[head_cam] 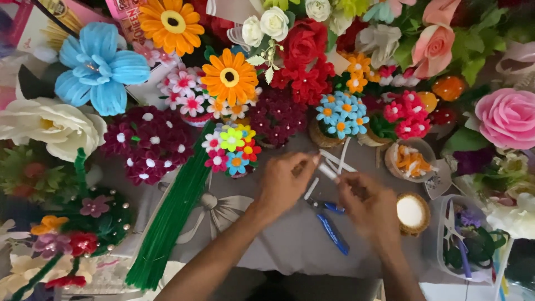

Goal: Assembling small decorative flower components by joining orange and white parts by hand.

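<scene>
My left hand (287, 183) and my right hand (368, 203) meet over the middle of the grey cloth (290, 245). Both pinch a short white pipe-cleaner piece (327, 170) between their fingertips, the left at its upper end and the right at its lower end. More white pieces (341, 159) lie just beyond it. Under my right hand lies a pair of blue-handled pliers (333, 227). A long bundle of green pipe cleaners (170, 217) lies to the left of my left forearm.
Handmade flowers crowd the back and sides: blue flower (97, 67), orange daisies (229, 76), red blooms (304, 58), pink rose (508, 116). A small round basket with white filling (412, 213) and a clear tub holding scissors (465, 239) stand at the right.
</scene>
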